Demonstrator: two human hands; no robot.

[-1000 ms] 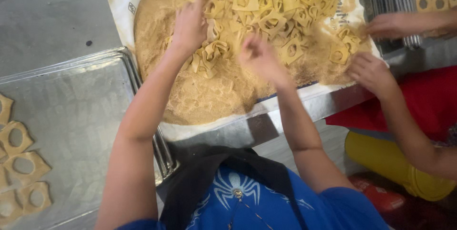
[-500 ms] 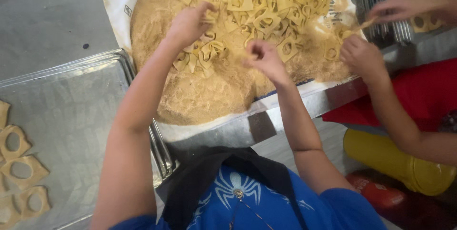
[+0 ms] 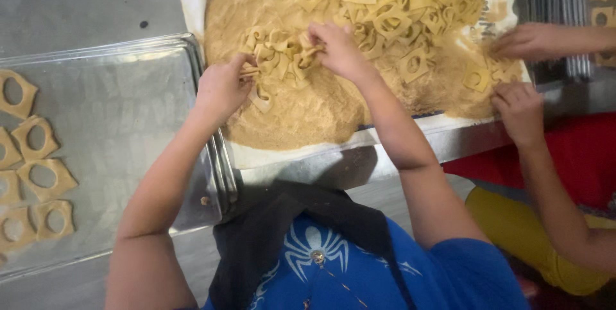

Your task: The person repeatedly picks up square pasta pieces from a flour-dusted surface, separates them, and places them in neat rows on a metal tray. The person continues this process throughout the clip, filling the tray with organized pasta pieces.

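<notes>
While curled, both hands (image 3: 282, 69) pinch dough pieces (image 3: 279, 60).

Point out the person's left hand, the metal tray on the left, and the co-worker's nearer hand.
left hand (image 3: 221, 88): head view, back of the hand.
metal tray (image 3: 128, 111): head view, bare middle of its floor.
co-worker's nearer hand (image 3: 520, 108): head view, back of the hand.

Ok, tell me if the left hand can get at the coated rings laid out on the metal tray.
Probably yes. The left hand is at the crumb pile right beside the metal tray, and nothing lies between it and the coated rings at the tray's far left.
</notes>
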